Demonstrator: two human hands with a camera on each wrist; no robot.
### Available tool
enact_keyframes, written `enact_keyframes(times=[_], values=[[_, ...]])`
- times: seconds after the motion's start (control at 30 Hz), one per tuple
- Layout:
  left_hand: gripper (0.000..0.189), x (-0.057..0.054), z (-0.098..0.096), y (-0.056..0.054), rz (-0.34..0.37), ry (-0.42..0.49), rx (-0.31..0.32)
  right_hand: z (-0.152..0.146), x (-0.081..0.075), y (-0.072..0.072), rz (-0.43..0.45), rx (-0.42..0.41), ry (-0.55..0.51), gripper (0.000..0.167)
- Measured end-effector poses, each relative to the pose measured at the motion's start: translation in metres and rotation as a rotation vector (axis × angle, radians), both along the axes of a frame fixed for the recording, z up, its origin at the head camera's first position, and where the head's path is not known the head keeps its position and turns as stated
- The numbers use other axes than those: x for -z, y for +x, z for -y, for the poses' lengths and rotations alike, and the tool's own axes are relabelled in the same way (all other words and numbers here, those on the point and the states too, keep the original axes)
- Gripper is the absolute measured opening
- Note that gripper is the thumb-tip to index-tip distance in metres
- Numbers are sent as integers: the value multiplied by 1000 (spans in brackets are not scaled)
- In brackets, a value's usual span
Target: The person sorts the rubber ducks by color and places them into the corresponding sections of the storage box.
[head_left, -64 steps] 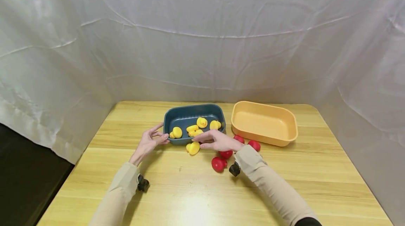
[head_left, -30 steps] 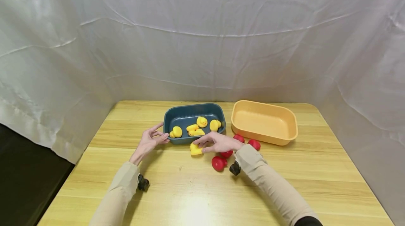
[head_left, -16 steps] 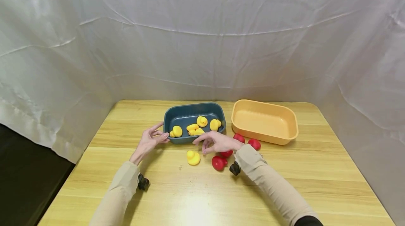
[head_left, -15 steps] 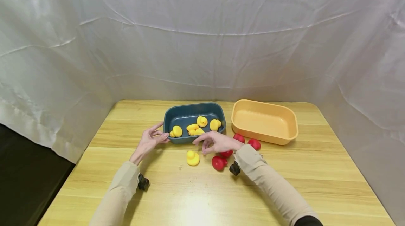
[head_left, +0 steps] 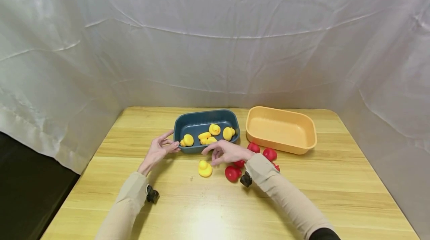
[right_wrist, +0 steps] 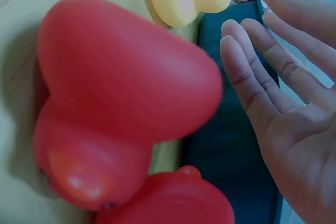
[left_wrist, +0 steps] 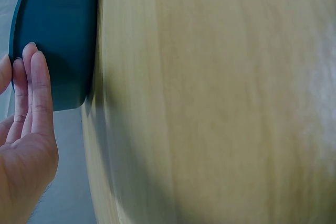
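Observation:
My left hand (head_left: 159, 151) is at the near left corner of a dark blue bin (head_left: 201, 113). Its fingers (left_wrist: 41, 95) lie straight along the bin's outer wall (left_wrist: 63, 51), thumb at the rim. Several yellow rubber ducks lie inside, one being the duck (head_left: 214, 129) near the middle. Just in front of the bin, a yellow rubber duck (head_left: 205, 168) sits on the table. My right hand (head_left: 228, 152), fingers loosely bent and holding nothing, hovers to the right of this duck, fingertips close to it. Under that wrist, a red rubber duck (right_wrist: 121, 72) looms large in the right wrist view.
An empty yellow-orange bin (head_left: 282, 128) stands right of the blue one. Several red ducks, such as the nearest red duck (head_left: 232, 173), lie between the bins and the right forearm, which partly hides some. Pale fabric (head_left: 215, 46) hangs behind the wooden table (head_left: 188, 210).
My right hand gripped the yellow duck in front of the bin, turned it and let it go slightly nearer to me. The right hand then shifted a little left. The left hand stayed put.

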State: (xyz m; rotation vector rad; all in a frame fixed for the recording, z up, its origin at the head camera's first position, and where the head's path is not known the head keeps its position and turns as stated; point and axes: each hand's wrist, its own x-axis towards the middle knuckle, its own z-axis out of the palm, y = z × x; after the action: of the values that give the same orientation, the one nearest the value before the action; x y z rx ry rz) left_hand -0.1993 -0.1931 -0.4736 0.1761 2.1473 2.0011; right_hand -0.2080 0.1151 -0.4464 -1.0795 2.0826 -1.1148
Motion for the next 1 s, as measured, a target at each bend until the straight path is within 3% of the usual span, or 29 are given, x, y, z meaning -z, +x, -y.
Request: enact_keyframes(times=[0.13, 0.4, 1.0], values=[[73, 0, 0, 1, 6, 1, -1, 5, 3, 1, 8, 7, -2, 47], [73, 1, 1, 1, 5, -8, 2, 12, 9, 3, -50, 7, 62, 42], [73, 0, 1, 0, 1, -20, -2, 18, 20, 1, -139, 19, 80, 41]])
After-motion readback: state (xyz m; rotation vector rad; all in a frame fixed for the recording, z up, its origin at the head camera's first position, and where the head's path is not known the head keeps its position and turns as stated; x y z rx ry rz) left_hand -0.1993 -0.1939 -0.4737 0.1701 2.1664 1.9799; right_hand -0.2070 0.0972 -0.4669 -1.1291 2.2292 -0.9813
